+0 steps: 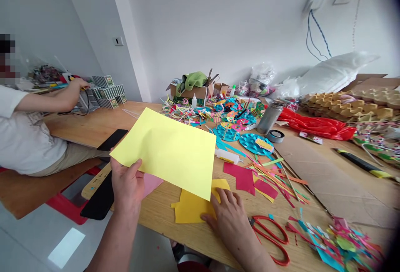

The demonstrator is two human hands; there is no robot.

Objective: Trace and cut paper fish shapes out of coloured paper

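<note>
My left hand (127,182) pinches a light yellow sheet of paper (168,149) by its near left corner, thumb on top. The sheet is held up at a slant above the table. My right hand (229,211) lies on a cut piece of golden-yellow paper (192,207), fingers stretched out and partly apart. Just right of that hand lie scissors with red handles (273,238), their blades mostly hidden by it. A pink sheet (151,184) shows partly behind my left hand. Dark red paper pieces (240,178) are beyond my right hand.
Paper strips (281,172), a glue bottle (228,155), blue paper discs (256,143) and a metal flask (270,117) crowd the table. A cardboard sheet (325,176) and a utility knife (359,163) lie right. Another person (40,126) sits at the left.
</note>
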